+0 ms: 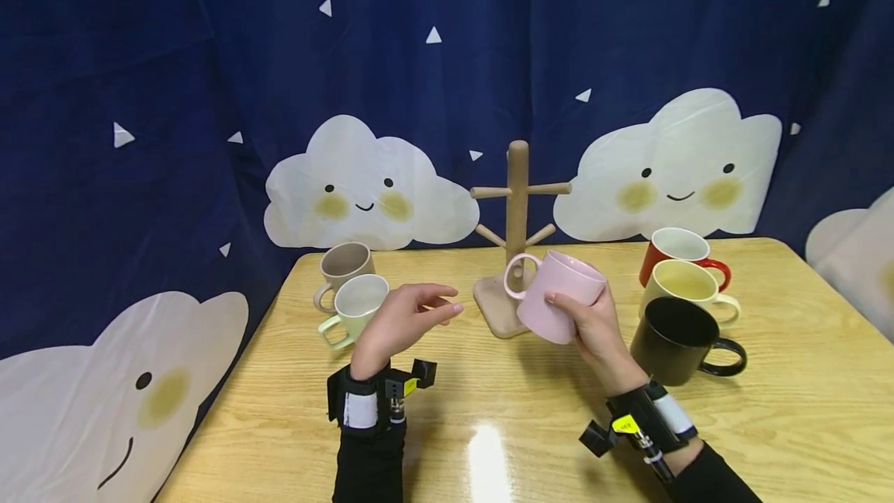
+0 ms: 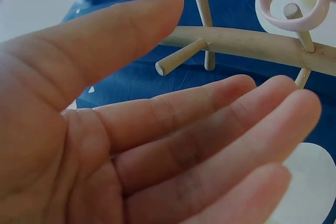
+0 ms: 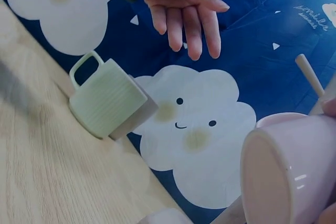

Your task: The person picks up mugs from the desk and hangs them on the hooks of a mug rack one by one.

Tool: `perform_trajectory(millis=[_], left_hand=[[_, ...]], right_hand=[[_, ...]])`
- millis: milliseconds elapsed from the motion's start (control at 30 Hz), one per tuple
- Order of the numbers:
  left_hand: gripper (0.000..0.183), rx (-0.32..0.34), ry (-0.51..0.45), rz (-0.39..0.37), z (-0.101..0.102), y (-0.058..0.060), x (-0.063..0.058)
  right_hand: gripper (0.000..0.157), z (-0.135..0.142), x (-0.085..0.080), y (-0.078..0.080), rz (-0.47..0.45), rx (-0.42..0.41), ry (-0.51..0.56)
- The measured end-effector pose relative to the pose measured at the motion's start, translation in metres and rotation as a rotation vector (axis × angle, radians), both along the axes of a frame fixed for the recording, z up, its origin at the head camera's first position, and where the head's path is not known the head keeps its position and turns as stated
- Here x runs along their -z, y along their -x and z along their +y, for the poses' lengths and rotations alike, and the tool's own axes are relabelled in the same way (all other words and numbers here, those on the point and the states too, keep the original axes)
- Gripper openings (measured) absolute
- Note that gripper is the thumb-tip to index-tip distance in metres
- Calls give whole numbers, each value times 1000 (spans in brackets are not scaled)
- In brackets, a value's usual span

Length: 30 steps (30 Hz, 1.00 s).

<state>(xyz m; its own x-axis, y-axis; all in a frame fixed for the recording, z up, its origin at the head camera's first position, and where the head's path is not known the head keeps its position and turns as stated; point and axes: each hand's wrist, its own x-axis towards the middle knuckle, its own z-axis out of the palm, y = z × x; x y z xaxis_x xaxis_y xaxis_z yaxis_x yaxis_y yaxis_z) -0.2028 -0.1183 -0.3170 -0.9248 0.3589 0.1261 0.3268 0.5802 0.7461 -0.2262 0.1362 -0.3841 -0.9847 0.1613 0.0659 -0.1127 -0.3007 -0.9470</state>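
At the centre-right of the head view, the pink mug (image 1: 555,301) is held up in front of the wooden mug tree (image 1: 517,212), covering part of its base. The mug's body conceals most of the fingers of the right hand (image 1: 597,328). The mug leans, its long axis running from lower left to upper right, mouth toward the upper right and handle pointing left. The right hand grasps it, thumb across the near side. Left of centre, the left hand (image 1: 405,320) is relaxed, fingers loosely extended, just in front of the pale green mug (image 1: 351,324), which partly hides the taupe mug (image 1: 347,262). At right, the black mug (image 1: 667,344) overlaps the yellow mug (image 1: 651,297), and that one the red mug (image 1: 651,264).

In the left wrist view, the top edge cuts off the pink mug at upper right; its handle hangs downward. A peg tip overlaps the loop, but whether it passes through cannot be told. The left palm lies open, thumb apart.

In the right wrist view, the pink mug is cropped at the right edge, base turned toward the left; only bits of the gripping hand show.
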Motion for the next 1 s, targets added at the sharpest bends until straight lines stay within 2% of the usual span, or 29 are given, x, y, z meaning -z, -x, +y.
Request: perform_trajectory(millis=[400,633,1000], left_hand=[[41,17,42,7,4,1,-1],[41,18,52,8,5,0,1],[41,43,73,31,6,2,4]], right_hand=[[64,-4,17,20,36,28,14],[68,-8,30,28,12,60,69],[68,-8,40,37,33,49,93]])
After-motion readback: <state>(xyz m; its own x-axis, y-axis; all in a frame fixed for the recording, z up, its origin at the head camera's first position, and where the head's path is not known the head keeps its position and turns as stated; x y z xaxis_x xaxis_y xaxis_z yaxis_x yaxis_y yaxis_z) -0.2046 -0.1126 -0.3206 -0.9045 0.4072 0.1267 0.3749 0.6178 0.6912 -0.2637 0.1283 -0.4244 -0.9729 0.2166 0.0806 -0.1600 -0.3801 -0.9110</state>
